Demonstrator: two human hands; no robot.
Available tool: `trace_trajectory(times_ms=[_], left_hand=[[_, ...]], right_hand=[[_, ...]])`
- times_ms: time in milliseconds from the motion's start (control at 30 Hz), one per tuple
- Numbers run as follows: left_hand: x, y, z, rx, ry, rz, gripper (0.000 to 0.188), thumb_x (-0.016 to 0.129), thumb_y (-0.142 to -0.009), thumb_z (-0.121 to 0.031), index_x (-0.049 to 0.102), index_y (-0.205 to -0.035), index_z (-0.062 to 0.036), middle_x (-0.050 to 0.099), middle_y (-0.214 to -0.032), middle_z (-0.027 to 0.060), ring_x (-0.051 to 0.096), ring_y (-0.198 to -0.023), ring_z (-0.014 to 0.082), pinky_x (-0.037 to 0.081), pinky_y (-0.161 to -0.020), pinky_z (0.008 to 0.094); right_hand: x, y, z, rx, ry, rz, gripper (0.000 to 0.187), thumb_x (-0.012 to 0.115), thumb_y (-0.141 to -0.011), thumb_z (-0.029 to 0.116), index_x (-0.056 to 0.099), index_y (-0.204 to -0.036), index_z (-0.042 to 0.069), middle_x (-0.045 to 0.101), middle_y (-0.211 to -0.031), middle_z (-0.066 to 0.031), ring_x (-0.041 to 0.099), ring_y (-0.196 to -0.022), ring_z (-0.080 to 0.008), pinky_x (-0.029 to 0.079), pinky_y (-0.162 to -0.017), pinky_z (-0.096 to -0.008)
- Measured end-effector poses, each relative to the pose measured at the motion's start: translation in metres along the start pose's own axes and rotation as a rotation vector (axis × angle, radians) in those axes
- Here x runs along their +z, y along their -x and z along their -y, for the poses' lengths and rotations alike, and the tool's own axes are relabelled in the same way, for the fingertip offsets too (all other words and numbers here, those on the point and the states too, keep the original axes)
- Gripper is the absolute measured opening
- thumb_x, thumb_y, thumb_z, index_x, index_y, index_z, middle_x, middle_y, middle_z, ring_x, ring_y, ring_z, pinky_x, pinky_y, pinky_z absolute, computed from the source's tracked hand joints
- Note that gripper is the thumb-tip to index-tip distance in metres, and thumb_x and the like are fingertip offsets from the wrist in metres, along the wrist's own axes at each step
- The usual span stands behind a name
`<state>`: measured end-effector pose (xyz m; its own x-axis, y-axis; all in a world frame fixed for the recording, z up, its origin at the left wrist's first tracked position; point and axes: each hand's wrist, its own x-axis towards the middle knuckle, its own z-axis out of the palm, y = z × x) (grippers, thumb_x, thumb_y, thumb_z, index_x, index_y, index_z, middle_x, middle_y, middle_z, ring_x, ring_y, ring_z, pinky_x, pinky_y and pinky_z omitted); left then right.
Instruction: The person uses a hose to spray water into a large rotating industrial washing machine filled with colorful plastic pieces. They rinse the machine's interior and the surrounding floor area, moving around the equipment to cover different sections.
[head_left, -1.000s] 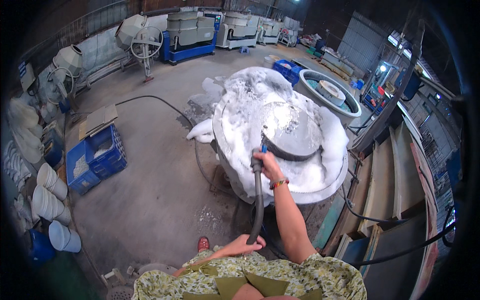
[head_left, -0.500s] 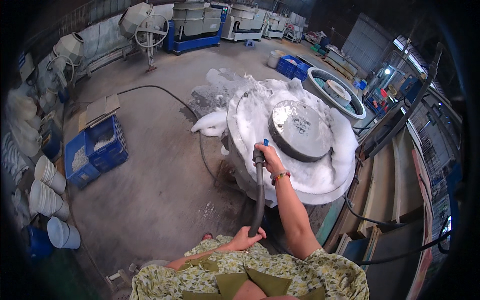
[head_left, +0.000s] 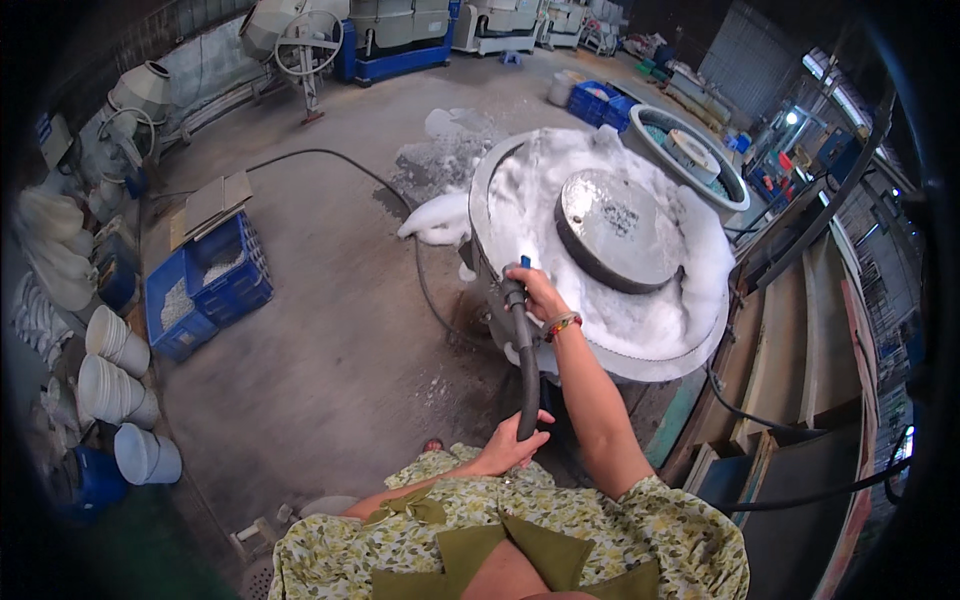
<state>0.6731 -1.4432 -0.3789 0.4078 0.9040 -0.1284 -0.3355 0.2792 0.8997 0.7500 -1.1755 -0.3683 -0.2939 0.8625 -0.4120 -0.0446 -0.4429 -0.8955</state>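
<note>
My right hand (head_left: 542, 296) is closed around the end of a thick grey hose (head_left: 527, 365), just by its valve with a small blue lever (head_left: 526, 262). Lower down, near my body, my left hand (head_left: 508, 447) curls around the same hose. The hose end points at a large round tub (head_left: 484, 185), a finishing machine by its look, and reaches its near left rim. White foam (head_left: 530, 195) fills the tub and heaps over its far and right rim. A grey round hub (head_left: 618, 225) with a wet top rises from the middle. What lies beneath the foam is hidden.
Foam and water (head_left: 440, 215) lie on the floor left of the tub, where a black hose (head_left: 425, 275) runs. Blue crates (head_left: 215, 290) of pale pieces and white buckets (head_left: 148, 453) stand left. Another round tub (head_left: 735, 185) stands behind; wooden boards (head_left: 780, 350) lean at right.
The view has shifted, so the tub sits higher and further right. The spray and churning foam at the far left rim have died down. Both hands keep their hold on the hose.
</note>
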Motion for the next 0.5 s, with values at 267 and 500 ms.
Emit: trace_trajectory(times_ms=[267, 500], left_hand=[[0.058, -0.002, 0.023, -0.075, -0.092, 0.065, 0.019, 0.058, -0.085, -0.009, 0.051, -0.103, -0.0044, 0.044, -0.054, -0.0034, 0.041, -0.04, 0.0048, 0.032, -0.037, 0.0237], [0.143, -0.002, 0.086, -0.019, -0.255, 0.123, 0.022, 0.062, -0.082, -0.011, 0.053, -0.102, -0.0073, 0.045, -0.062, -0.0033, 0.042, -0.048, 0.0045, 0.034, -0.044, 0.0238]], right_hand=[[-0.099, 0.052, -0.036, 0.056, -0.148, -0.13, 0.034, 0.058, -0.081, 0.019, 0.043, -0.104, -0.002, 0.053, -0.084, -0.0142, 0.06, -0.061, -0.0267, 0.055, -0.047, -0.0362], [-0.205, 0.132, -0.069, 0.078, -0.315, -0.159, 0.038, 0.054, -0.083, 0.017, 0.039, -0.114, 0.001, 0.049, -0.092, -0.0152, 0.057, -0.068, -0.0296, 0.053, -0.052, -0.0398]])
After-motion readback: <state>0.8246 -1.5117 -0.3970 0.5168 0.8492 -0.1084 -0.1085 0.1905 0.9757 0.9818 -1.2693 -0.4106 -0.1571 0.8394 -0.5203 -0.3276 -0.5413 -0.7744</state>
